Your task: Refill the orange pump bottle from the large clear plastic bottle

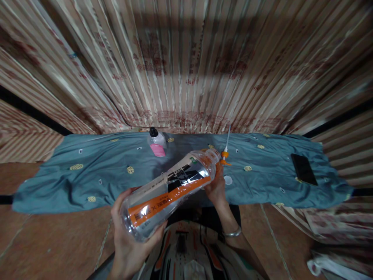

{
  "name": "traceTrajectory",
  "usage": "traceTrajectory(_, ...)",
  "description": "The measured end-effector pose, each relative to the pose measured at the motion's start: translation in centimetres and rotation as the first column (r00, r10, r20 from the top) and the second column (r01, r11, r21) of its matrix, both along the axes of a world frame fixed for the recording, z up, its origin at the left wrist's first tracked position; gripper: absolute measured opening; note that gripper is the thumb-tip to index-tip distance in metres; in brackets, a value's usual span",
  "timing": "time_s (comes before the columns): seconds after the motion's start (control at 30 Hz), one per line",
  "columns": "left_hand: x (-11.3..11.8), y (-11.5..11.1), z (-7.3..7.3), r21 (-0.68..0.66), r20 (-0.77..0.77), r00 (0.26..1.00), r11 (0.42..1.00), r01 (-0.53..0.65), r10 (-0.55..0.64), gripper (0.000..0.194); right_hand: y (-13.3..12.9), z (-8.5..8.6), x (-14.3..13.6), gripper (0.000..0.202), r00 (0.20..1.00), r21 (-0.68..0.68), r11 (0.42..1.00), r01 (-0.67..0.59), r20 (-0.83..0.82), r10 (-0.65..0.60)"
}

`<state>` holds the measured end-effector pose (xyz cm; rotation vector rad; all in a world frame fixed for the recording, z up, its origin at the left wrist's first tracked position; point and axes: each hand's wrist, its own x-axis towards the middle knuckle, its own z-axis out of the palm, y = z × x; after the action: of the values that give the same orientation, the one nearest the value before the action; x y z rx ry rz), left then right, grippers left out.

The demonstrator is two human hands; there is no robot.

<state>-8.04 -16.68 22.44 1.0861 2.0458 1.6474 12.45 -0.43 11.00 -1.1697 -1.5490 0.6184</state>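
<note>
A large clear plastic bottle (163, 198) with an orange, white and black label lies slanted between my hands, its open neck pointing up to the right. My left hand (129, 237) is wrapped round its base. Behind the neck end, my right hand (217, 186) grips the bottle, with some fingers hidden by it. Just past the neck is an orange and white pump head (224, 154) with a thin tube; whether it touches my right hand or lies on the cloth, I cannot tell. A small round white cap (228, 180) rests beside my right wrist.
A blue-green patterned cloth (116, 182) covers the narrow table. At the back left stands a small clear bottle (157, 144) with a pink label and black cap. A black phone-like slab (303, 169) lies at the right. Striped curtains (180, 89) hang close behind and at both sides.
</note>
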Motion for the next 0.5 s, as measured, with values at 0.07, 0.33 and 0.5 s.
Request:
traceTrajectory(0.07, 0.07, 0.01, 0.12, 0.008, -0.002, 1.0, 1.0, 0.004, -0.004, 0.084, 0.05, 0.01, -0.05, 0.09, 0.999, -0.004, 1.0, -0.001, -0.036, 0.001)
traceTrajectory(0.33, 0.01, -0.14, 0.11, 0.002, -0.006, 1.0, 1.0, 0.012, -0.012, 0.085, -0.03, -0.68, -0.11, 0.095, 0.999, -0.04, 0.999, -0.002, -0.042, 0.001)
traceTrajectory(0.5, -0.49, -0.16, -0.21, 0.011, -0.048, 0.998, 0.999, 0.031, -0.03, 0.086, 0.12, -0.82, -0.11, 0.092, 0.998, -0.04, 0.999, -0.021, -0.06, 0.018)
